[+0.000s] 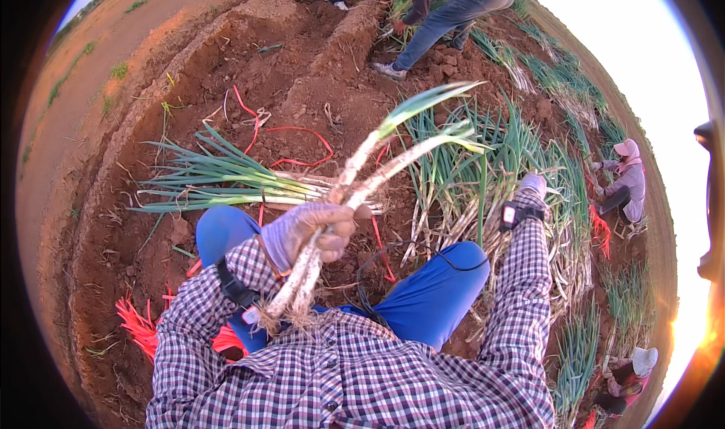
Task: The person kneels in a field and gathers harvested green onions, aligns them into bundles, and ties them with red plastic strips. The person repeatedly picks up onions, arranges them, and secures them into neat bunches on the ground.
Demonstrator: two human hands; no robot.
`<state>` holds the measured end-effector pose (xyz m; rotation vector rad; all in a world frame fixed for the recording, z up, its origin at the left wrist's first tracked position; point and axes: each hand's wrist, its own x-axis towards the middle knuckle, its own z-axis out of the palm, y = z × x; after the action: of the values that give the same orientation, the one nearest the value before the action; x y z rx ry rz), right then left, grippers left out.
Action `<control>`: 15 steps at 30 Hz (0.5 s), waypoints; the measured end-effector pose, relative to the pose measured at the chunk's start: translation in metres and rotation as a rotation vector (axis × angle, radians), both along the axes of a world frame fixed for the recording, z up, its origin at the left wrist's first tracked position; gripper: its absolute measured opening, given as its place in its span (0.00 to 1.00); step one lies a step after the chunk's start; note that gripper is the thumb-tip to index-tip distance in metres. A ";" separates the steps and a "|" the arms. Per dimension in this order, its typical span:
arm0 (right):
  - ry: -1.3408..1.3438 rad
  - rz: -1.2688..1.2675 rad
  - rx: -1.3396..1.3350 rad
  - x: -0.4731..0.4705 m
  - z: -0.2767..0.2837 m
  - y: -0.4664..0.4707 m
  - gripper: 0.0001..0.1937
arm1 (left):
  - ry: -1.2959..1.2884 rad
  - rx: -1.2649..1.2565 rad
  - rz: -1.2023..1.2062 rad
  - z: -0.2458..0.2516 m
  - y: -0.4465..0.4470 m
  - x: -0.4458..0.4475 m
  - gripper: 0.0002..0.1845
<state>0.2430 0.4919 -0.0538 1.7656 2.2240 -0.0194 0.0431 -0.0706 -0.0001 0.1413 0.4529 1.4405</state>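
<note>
My left hand (314,231), in a soiled glove, grips a pair of Welsh onions (368,168) around their white stalks. Their roots hang towards my shirt and the green tops point away to the upper right. Beyond that hand, a small bunch of Welsh onions (243,182) lies on the soil, leaves to the left, with red plastic strapping (261,214) running beneath it. On the right, my gloved right hand (532,185) reaches into a large heap of Welsh onions (453,174). Its fingers are hidden, so its grip does not show.
Loose red strapping (308,160) curls on the soil ahead, and a bundle of red strips (139,324) lies at my left. A black cable (408,245) crosses my knee. One person (447,27) bends over ahead; others (626,174) crouch at right beside more onion rows (578,349).
</note>
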 end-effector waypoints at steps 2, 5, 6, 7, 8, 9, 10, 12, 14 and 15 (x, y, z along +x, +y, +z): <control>0.022 0.111 -0.026 0.055 -0.025 0.024 0.32 | 0.027 -0.011 0.053 0.000 -0.005 -0.005 0.21; 0.050 0.225 -0.065 0.076 -0.046 0.014 0.39 | 0.097 0.032 0.057 0.002 0.005 -0.008 0.21; 0.019 0.247 -0.056 0.069 -0.040 -0.001 0.34 | 0.107 0.028 0.084 0.003 0.011 -0.008 0.21; -0.046 0.259 -0.029 0.057 -0.029 -0.023 0.29 | 0.099 0.061 0.105 0.004 0.017 -0.008 0.21; -0.182 0.428 -0.021 0.042 -0.014 -0.051 0.24 | 0.106 0.061 0.149 0.003 0.023 -0.008 0.21; -0.351 0.653 0.040 0.027 0.004 -0.084 0.20 | 0.159 0.049 0.189 0.000 0.031 -0.010 0.21; 0.228 0.456 -0.247 0.021 0.018 -0.125 0.18 | 0.135 0.032 0.222 -0.005 0.041 -0.011 0.21; 0.944 0.626 -0.478 0.007 0.034 -0.218 0.19 | 0.126 0.032 0.264 -0.023 0.061 -0.017 0.22; 1.199 0.326 -1.090 -0.011 0.035 -0.296 0.22 | 0.227 -0.100 0.303 -0.053 0.080 -0.017 0.17; 1.317 0.169 -1.468 -0.017 0.028 -0.328 0.23 | 0.238 -0.065 0.291 -0.071 0.089 -0.015 0.16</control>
<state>0.2259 0.1644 -0.0254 0.5698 1.6868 -2.5069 0.0278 0.0184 -0.0709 0.2024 0.7376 1.6996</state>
